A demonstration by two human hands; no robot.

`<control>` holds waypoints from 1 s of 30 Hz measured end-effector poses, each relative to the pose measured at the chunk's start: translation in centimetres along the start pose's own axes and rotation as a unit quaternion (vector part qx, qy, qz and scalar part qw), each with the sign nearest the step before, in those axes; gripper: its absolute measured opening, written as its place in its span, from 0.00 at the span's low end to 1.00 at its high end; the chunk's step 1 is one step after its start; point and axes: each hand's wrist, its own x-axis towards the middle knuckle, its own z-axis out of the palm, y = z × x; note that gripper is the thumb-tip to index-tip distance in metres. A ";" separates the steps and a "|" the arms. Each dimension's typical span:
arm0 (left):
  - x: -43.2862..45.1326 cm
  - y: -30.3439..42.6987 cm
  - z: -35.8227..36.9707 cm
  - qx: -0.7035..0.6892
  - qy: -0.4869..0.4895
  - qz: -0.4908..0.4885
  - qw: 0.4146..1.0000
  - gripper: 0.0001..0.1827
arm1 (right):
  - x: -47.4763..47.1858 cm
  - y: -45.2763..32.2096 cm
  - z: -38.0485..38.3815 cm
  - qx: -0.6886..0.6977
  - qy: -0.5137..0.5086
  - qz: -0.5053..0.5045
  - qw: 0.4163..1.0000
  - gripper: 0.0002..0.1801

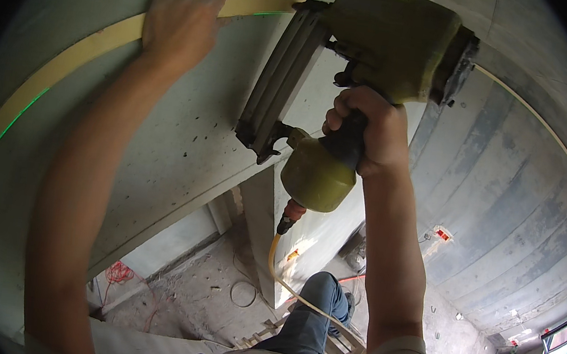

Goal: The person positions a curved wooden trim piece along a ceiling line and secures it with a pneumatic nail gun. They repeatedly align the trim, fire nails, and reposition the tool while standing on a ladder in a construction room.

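A long pale wooden strip (82,57) runs along the top of a grey concrete wall panel (193,98), looking curved in this lens. My left hand (183,21) grips the strip from above, its fingers over the upper edge and the thumb near the lower one. To its right, my right hand (368,121) is wrapped around the black grip of an olive-green pneumatic nail gun (388,42). The gun's nose meets the strip, though the contact point is hidden. Its slanted magazine (284,77) hangs in front of the wall. From the handle's base trails a yellow air hose (273,254).
A green laser line (5,132) follows the strip's lower edge. Below me, a wooden stand (347,349) is under my legs on the dusty floor (197,293). Red cable (119,272) lies coiled at lower left. Another thin strip (542,120) runs along the right wall (501,202).
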 end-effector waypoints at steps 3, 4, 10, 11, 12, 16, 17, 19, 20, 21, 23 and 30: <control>0.1 -0.1 -0.3 -0.004 -0.007 -0.007 1.000 0.18 | -1.6 -0.5 0.6 0.007 0.035 -0.026 0.999 0.03; 0.3 -0.1 -0.3 -0.001 -0.009 -0.008 1.000 0.17 | -2.2 -0.8 0.8 0.011 0.064 -0.039 0.997 0.03; 0.2 -0.2 -0.5 -0.010 -0.008 -0.006 1.000 0.19 | -5.8 -0.5 1.5 -0.024 0.048 -0.161 0.986 0.04; 0.2 -0.1 -0.6 -0.013 -0.022 -0.012 1.000 0.19 | -5.7 -0.5 1.5 -0.036 0.034 -0.173 0.984 0.04; 0.2 -0.1 -0.7 -0.017 -0.005 -0.005 1.000 0.18 | -5.5 -0.7 1.6 -0.032 0.032 -0.158 0.986 0.04; 0.5 0.0 -1.2 -0.024 -0.005 -0.001 1.000 0.18 | -4.1 -1.2 1.6 -0.026 0.008 -0.106 0.994 0.03; 0.5 0.0 -1.2 -0.026 0.001 0.001 1.000 0.17 | -3.6 -1.1 1.6 -0.025 -0.002 -0.095 0.995 0.03; 0.7 0.1 -1.2 -0.019 0.008 0.004 1.000 0.15 | -2.7 -0.8 1.6 -0.007 -0.011 -0.055 0.998 0.03; 0.8 0.1 -1.2 -0.017 0.015 0.007 1.000 0.14 | -2.2 -0.6 1.5 0.002 -0.021 -0.044 0.999 0.02; 0.7 0.1 -0.9 -0.014 0.016 0.010 1.000 0.14 | -1.7 -0.2 1.4 0.002 -0.010 -0.022 1.000 0.02; 0.6 0.1 -0.5 0.000 0.003 0.008 1.000 0.13 | -1.1 0.0 1.1 0.007 -0.023 -0.011 1.000 0.02; -0.8 -1.2 0.0 -0.006 -0.001 0.013 1.000 0.14 | -2.3 -0.8 1.9 -0.019 0.006 -0.037 0.999 0.03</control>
